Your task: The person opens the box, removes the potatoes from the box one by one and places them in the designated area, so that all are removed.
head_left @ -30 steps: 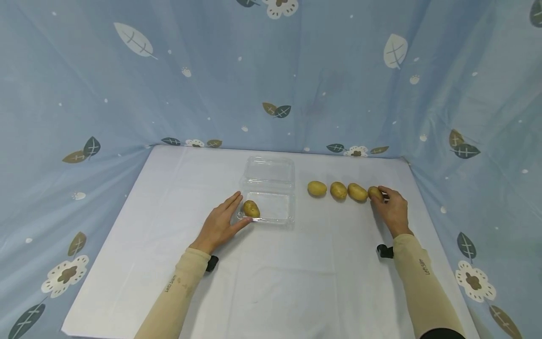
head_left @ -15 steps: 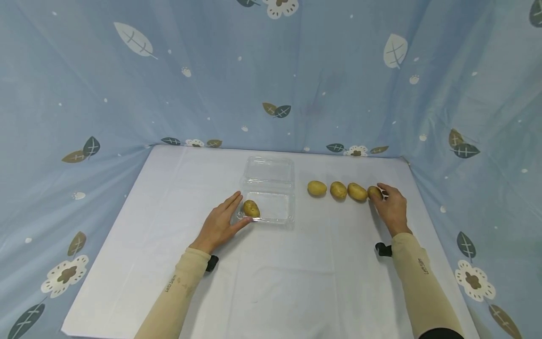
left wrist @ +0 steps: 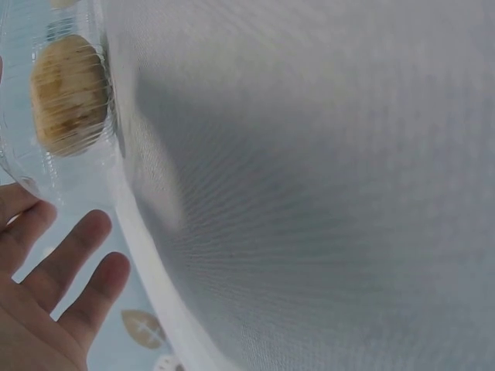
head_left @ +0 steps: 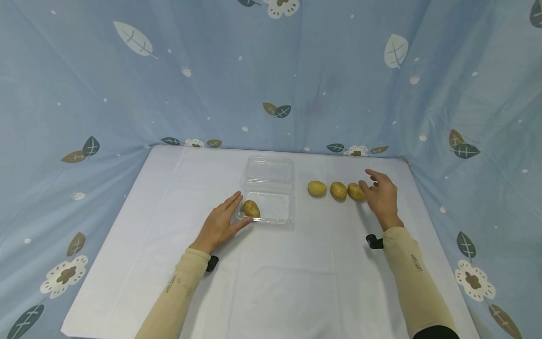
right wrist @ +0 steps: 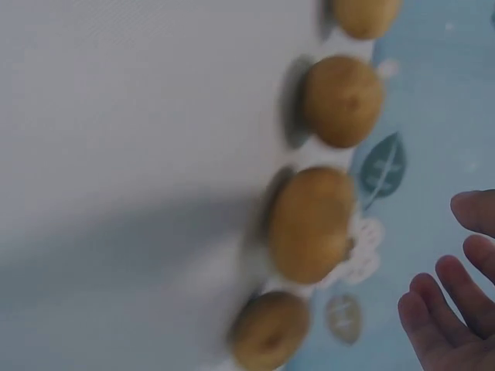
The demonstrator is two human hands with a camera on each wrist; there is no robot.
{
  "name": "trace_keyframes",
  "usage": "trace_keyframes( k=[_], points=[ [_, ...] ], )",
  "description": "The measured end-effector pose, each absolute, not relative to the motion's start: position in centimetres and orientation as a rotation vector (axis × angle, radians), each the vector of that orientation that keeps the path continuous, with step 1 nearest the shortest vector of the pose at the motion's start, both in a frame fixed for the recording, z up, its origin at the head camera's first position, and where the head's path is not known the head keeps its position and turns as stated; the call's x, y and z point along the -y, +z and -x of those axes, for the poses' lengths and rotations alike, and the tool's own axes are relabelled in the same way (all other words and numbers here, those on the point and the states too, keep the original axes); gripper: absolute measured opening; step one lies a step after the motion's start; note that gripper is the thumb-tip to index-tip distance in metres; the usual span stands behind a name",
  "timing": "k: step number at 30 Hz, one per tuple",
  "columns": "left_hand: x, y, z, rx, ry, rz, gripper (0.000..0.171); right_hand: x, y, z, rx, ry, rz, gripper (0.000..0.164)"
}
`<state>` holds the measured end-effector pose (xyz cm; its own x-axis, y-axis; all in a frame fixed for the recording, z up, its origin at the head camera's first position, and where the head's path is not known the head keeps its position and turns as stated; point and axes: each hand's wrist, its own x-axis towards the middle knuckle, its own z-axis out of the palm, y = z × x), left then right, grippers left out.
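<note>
A clear plastic clamshell container [head_left: 275,207] lies unfolded on the table, one potato [head_left: 251,209] in its front left corner. My left hand [head_left: 218,228] rests against that corner, fingers and thumb spread along the left side and front edge. To the right runs a row of potatoes, with a yellow potato [head_left: 317,188], a middle potato [head_left: 338,190] and another potato [head_left: 354,191] partly covered by my right hand [head_left: 382,200]. That hand hovers with fingers apart, holding nothing. The row's end potato [right wrist: 271,332] shows in the right wrist view; the hand hides it in the head view.
A white cloth covers the table [head_left: 292,282]. Blue patterned fabric [head_left: 330,94] hangs behind it and along both sides. The container's raised lid half [head_left: 269,168] extends toward the back. A black wrist camera [head_left: 374,241] sticks out from the right wrist.
My right hand has let go of the end potato, lifted, and shifted left and away over the row. My left hand, the container and the potato in it stay put.
</note>
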<state>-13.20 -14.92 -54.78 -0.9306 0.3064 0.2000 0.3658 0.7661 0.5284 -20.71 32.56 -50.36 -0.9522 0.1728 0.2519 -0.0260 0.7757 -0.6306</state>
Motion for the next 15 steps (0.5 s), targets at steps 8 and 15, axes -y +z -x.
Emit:
trace_keyframes(
  k=[8,15],
  points=[
    [15.0,-54.7,13.1,2.856,-0.893,0.540,0.086,-28.4,-48.5,21.4,2.598,0.978,-0.082,0.046],
    [15.0,-54.9,13.2,2.856,-0.907,0.536,0.086,-24.0,-48.5,21.0,2.600,1.060,-0.297,0.048]
  ],
)
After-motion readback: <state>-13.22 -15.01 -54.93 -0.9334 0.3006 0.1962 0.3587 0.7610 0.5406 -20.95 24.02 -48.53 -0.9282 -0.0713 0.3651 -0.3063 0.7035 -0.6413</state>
